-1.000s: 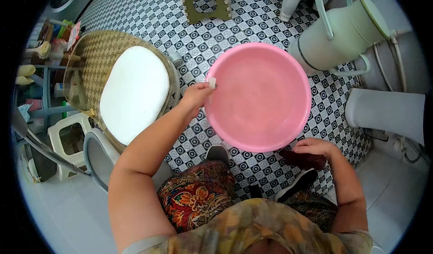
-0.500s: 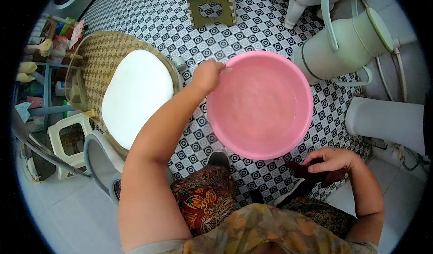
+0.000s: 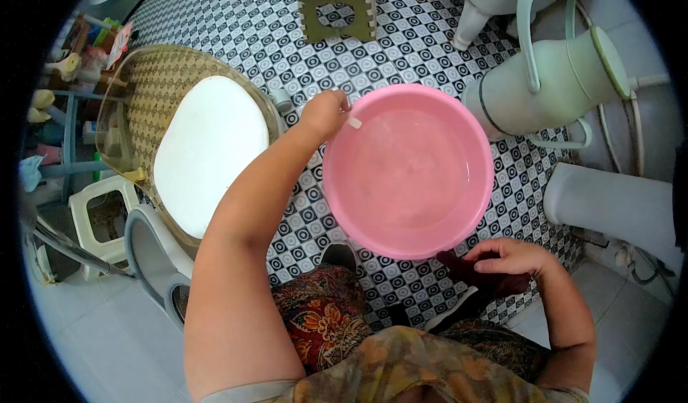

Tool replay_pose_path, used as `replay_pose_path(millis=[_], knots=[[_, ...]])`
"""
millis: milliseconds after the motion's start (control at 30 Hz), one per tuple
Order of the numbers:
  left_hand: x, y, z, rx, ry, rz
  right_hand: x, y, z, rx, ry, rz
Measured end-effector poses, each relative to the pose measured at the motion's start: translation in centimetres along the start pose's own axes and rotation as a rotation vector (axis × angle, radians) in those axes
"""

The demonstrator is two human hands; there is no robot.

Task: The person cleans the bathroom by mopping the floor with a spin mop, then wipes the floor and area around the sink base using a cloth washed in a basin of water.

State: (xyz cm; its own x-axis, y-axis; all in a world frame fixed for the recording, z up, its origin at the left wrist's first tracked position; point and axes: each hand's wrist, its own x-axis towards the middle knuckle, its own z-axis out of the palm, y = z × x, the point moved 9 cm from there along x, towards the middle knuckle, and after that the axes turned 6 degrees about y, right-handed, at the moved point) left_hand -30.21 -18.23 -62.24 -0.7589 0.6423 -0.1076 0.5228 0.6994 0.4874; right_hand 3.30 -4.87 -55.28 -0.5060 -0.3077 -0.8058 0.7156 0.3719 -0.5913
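My left hand [image 3: 325, 113] is closed at the upper left rim of a round pink basin [image 3: 335, 204], which holds clear water. A small whitish piece [image 3: 355, 123] shows just below its fingertips; what it is, and whether the fingers hold it, I cannot tell. Below the basin's lower right edge, my right hand [image 3: 507, 257] has its fingers curled round a dark maroon cloth [image 3: 494, 281]. One end of the cloth reaches up close to the basin's rim. The basin stands on the black-and-white patterned floor [image 3: 401, 63] in front of my feet.
To the left is a translucent brown tub [image 3: 147, 63] with a white lid-like panel [image 3: 213, 156]. A pale green cup [image 3: 282, 101] lies beside it. A green folding stool [image 3: 335, 16] stands ahead. A large green pitcher [image 3: 548, 80] and a white pedestal [image 3: 609, 206] are to the right.
The view has shifted slightly, and the basin appears a little lower and further left. The whitish piece sits lower against my left fingers. My right hand and the maroon cloth have moved slightly left.
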Motion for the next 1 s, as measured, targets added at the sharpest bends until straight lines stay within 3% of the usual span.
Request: replay_pose_path(millis=[167,367,533,767,833,933,1000], knots=[[-0.2,-0.4,-0.1,-0.054,0.067,0.006,-0.4,-3.0,-1.8,0.391,0.045,-0.055],[-0.6,0.3,-1.4,-0.1,0.071,0.016,0.0,-5.0,-3.0,0.454,0.105,-0.102],[-0.4,-0.6,-1.4,-0.409,0.073,-0.094,0.9,-4.9,-2.6,0.448,0.099,-0.136],[-0.8,-0.4,-2.3,-0.727,0.017,-0.225,2.1,-5.0,-3.0,0.283,0.205,-0.153],[-1.4,-0.1,-2.8,-1.031,0.033,-0.37,2.7,-5.4,-3.3,0.213,0.25,-0.196],[-1.7,1.0,-3.0,-1.295,-0.019,-0.367,4.2,-5.0,-3.7,0.192,0.34,-0.167],[-1.6,0.8,-2.9,-1.396,-0.038,-0.355,4.6,-6.1,-4.9,-0.228,0.608,-0.286]])
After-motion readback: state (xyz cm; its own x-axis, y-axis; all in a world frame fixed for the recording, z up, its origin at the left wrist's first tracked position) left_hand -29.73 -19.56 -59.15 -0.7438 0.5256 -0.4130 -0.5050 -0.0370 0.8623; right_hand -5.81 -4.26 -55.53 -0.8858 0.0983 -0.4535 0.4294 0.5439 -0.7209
